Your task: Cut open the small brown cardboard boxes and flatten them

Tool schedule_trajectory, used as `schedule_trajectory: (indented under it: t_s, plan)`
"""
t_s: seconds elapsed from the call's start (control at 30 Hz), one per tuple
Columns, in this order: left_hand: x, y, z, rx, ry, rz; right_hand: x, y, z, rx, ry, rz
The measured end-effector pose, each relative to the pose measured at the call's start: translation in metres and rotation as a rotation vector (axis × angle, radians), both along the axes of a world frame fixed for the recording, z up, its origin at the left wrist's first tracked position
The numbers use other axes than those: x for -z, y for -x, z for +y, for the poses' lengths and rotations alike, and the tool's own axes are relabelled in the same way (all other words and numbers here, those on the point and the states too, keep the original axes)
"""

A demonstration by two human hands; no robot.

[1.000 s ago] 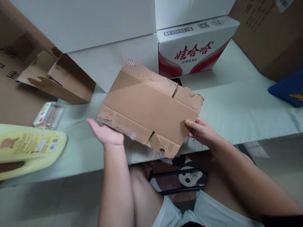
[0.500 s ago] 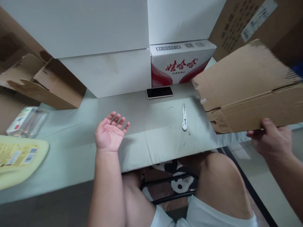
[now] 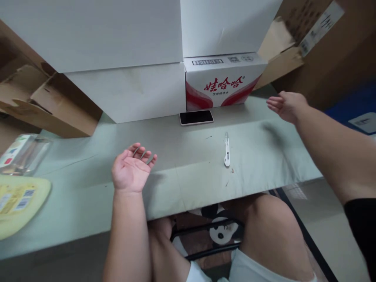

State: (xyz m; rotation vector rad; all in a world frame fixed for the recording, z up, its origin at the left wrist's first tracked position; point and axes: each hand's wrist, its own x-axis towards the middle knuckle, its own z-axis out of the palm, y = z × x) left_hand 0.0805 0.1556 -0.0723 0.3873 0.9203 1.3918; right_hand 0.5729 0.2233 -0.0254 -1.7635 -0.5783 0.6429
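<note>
My left hand (image 3: 132, 168) hovers palm up over the left half of the cloth-covered table, its fingers loosely spread and nothing in it. Out to the right, my right hand (image 3: 288, 106) is held above the table with fingers stretched and bare. Just beyond it, a folded piece of brown cardboard (image 3: 279, 62) leans behind a white and red carton (image 3: 225, 88). A white utility knife (image 3: 227, 152) lies between my hands, nearer the front edge. Farther back, a smartphone (image 3: 196, 117) with a dark screen rests before the cartons.
Large white boxes (image 3: 126, 90) stand along the back. Brown cardboard (image 3: 64, 102) stands at the left, near a clear plastic container (image 3: 26, 154) and a yellow-green package (image 3: 23, 203). A big brown box (image 3: 340, 58) and a blue object (image 3: 349, 113) are at the right.
My right hand has moved forward and let go of the cardboard, which now leans behind the red and white carton. My left hand has hardly moved.
</note>
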Motion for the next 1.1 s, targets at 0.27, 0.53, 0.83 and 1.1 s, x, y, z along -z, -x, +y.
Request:
schedule_trajectory:
  t_s: [0.27, 0.53, 0.83, 1.1]
  plan:
    - [-0.005, 0.019, -0.005, -0.039, -0.052, -0.072, 0.036, 0.064, -0.027, -0.254, 0.199, 0.013]
    - [-0.012, 0.049, -0.024, -0.202, -0.093, -0.328, 0.013, 0.186, -0.013, -0.67, 0.232, -0.215]
    - [-0.015, 0.092, -0.031, -0.302, -0.114, -0.424, 0.009, 0.421, 0.045, -1.288, -0.039, -0.777]
    - [-0.013, 0.104, -0.03, -0.331, -0.11, -0.416, -0.028, 0.608, 0.075, -1.332, -0.289, -0.977]
